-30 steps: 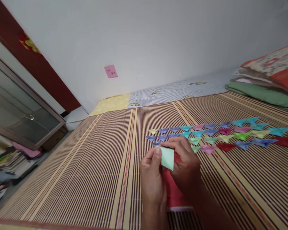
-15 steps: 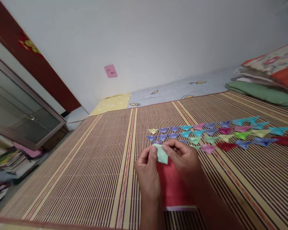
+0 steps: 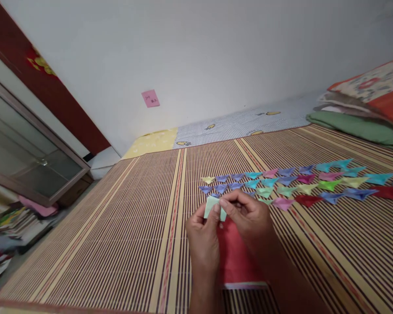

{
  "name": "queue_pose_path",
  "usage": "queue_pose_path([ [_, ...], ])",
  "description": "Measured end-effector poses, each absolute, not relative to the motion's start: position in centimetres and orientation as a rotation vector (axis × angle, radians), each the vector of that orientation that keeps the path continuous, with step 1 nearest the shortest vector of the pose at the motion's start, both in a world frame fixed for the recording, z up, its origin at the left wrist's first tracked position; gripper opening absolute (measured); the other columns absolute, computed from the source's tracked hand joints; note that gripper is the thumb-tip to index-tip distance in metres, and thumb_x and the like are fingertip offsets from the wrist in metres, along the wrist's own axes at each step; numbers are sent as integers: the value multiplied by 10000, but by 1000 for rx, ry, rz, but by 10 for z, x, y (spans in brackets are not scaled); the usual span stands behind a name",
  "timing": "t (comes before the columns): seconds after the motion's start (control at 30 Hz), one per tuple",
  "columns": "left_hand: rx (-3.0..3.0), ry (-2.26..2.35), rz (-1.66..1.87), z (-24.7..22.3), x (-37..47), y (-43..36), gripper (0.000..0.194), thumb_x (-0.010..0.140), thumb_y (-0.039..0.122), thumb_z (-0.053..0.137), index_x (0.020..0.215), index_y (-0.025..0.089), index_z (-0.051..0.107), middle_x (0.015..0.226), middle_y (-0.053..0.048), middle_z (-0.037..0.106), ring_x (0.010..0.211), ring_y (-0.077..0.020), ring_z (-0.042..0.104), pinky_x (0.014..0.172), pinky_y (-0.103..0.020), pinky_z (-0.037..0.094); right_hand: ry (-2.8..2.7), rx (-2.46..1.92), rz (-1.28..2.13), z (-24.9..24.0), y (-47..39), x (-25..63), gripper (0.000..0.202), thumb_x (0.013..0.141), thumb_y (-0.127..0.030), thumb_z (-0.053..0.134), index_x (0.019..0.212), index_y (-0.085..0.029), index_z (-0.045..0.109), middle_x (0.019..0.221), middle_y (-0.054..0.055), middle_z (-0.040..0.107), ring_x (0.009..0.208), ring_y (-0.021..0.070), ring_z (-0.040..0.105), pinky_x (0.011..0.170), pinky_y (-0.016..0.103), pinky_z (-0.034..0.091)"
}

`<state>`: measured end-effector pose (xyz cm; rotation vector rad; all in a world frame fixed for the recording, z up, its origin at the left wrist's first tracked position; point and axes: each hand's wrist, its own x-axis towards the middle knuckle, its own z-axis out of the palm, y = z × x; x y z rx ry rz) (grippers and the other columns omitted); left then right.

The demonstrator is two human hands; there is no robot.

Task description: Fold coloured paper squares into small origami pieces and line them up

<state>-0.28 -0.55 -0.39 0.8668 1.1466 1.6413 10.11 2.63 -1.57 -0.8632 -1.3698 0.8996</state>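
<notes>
A small pale green piece of folded paper (image 3: 211, 206) is held up between both hands. My left hand (image 3: 203, 235) grips it with the thumb lying across its front. On its right edge, my right hand (image 3: 249, 218) pinches the paper between thumb and fingers. Below the hands a red sheet (image 3: 237, 257) lies on the striped mat (image 3: 134, 235), with paler sheet edges showing beneath it. Just beyond my hands, rows of small folded paper shapes in several colours (image 3: 283, 203) stretch to the right.
Folded bedding with a green pillow (image 3: 356, 126) is piled at the back right. A patterned cloth (image 3: 222, 127) runs along the wall. At the left are a glass-panelled cabinet (image 3: 36, 148) and a stack of magazines (image 3: 15, 220).
The green paper has turned and shifted slightly left, so it looks squarer. My left thumb has moved from its left edge onto its front.
</notes>
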Motion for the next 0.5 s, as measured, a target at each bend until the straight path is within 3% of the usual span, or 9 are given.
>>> queue_pose_path([
  [0.13,974,1201,1603,-3,-6,-7,278,820,381,792,691,144,724,578,39,535,555,-87,467,545,-191,400,-1490,-868,847,-11,29,108,142,936,-240,628,838,-202,723,800,13,661,745,173,629,672,303,475],
  [0.3,1142,1303,1519,-8,-4,-8,206,890,330,710,800,154,767,609,23,578,586,-113,488,551,-211,412,-1557,-855,728,-7,28,108,53,874,-189,695,888,-209,742,902,21,669,852,185,638,764,320,489],
  [0.5,1087,1229,1466,-4,-2,-8,177,833,292,765,924,144,801,721,-21,691,644,-133,586,596,-221,481,-1528,-817,828,-7,29,107,151,916,-188,629,812,-204,736,868,27,652,845,187,634,755,322,487],
])
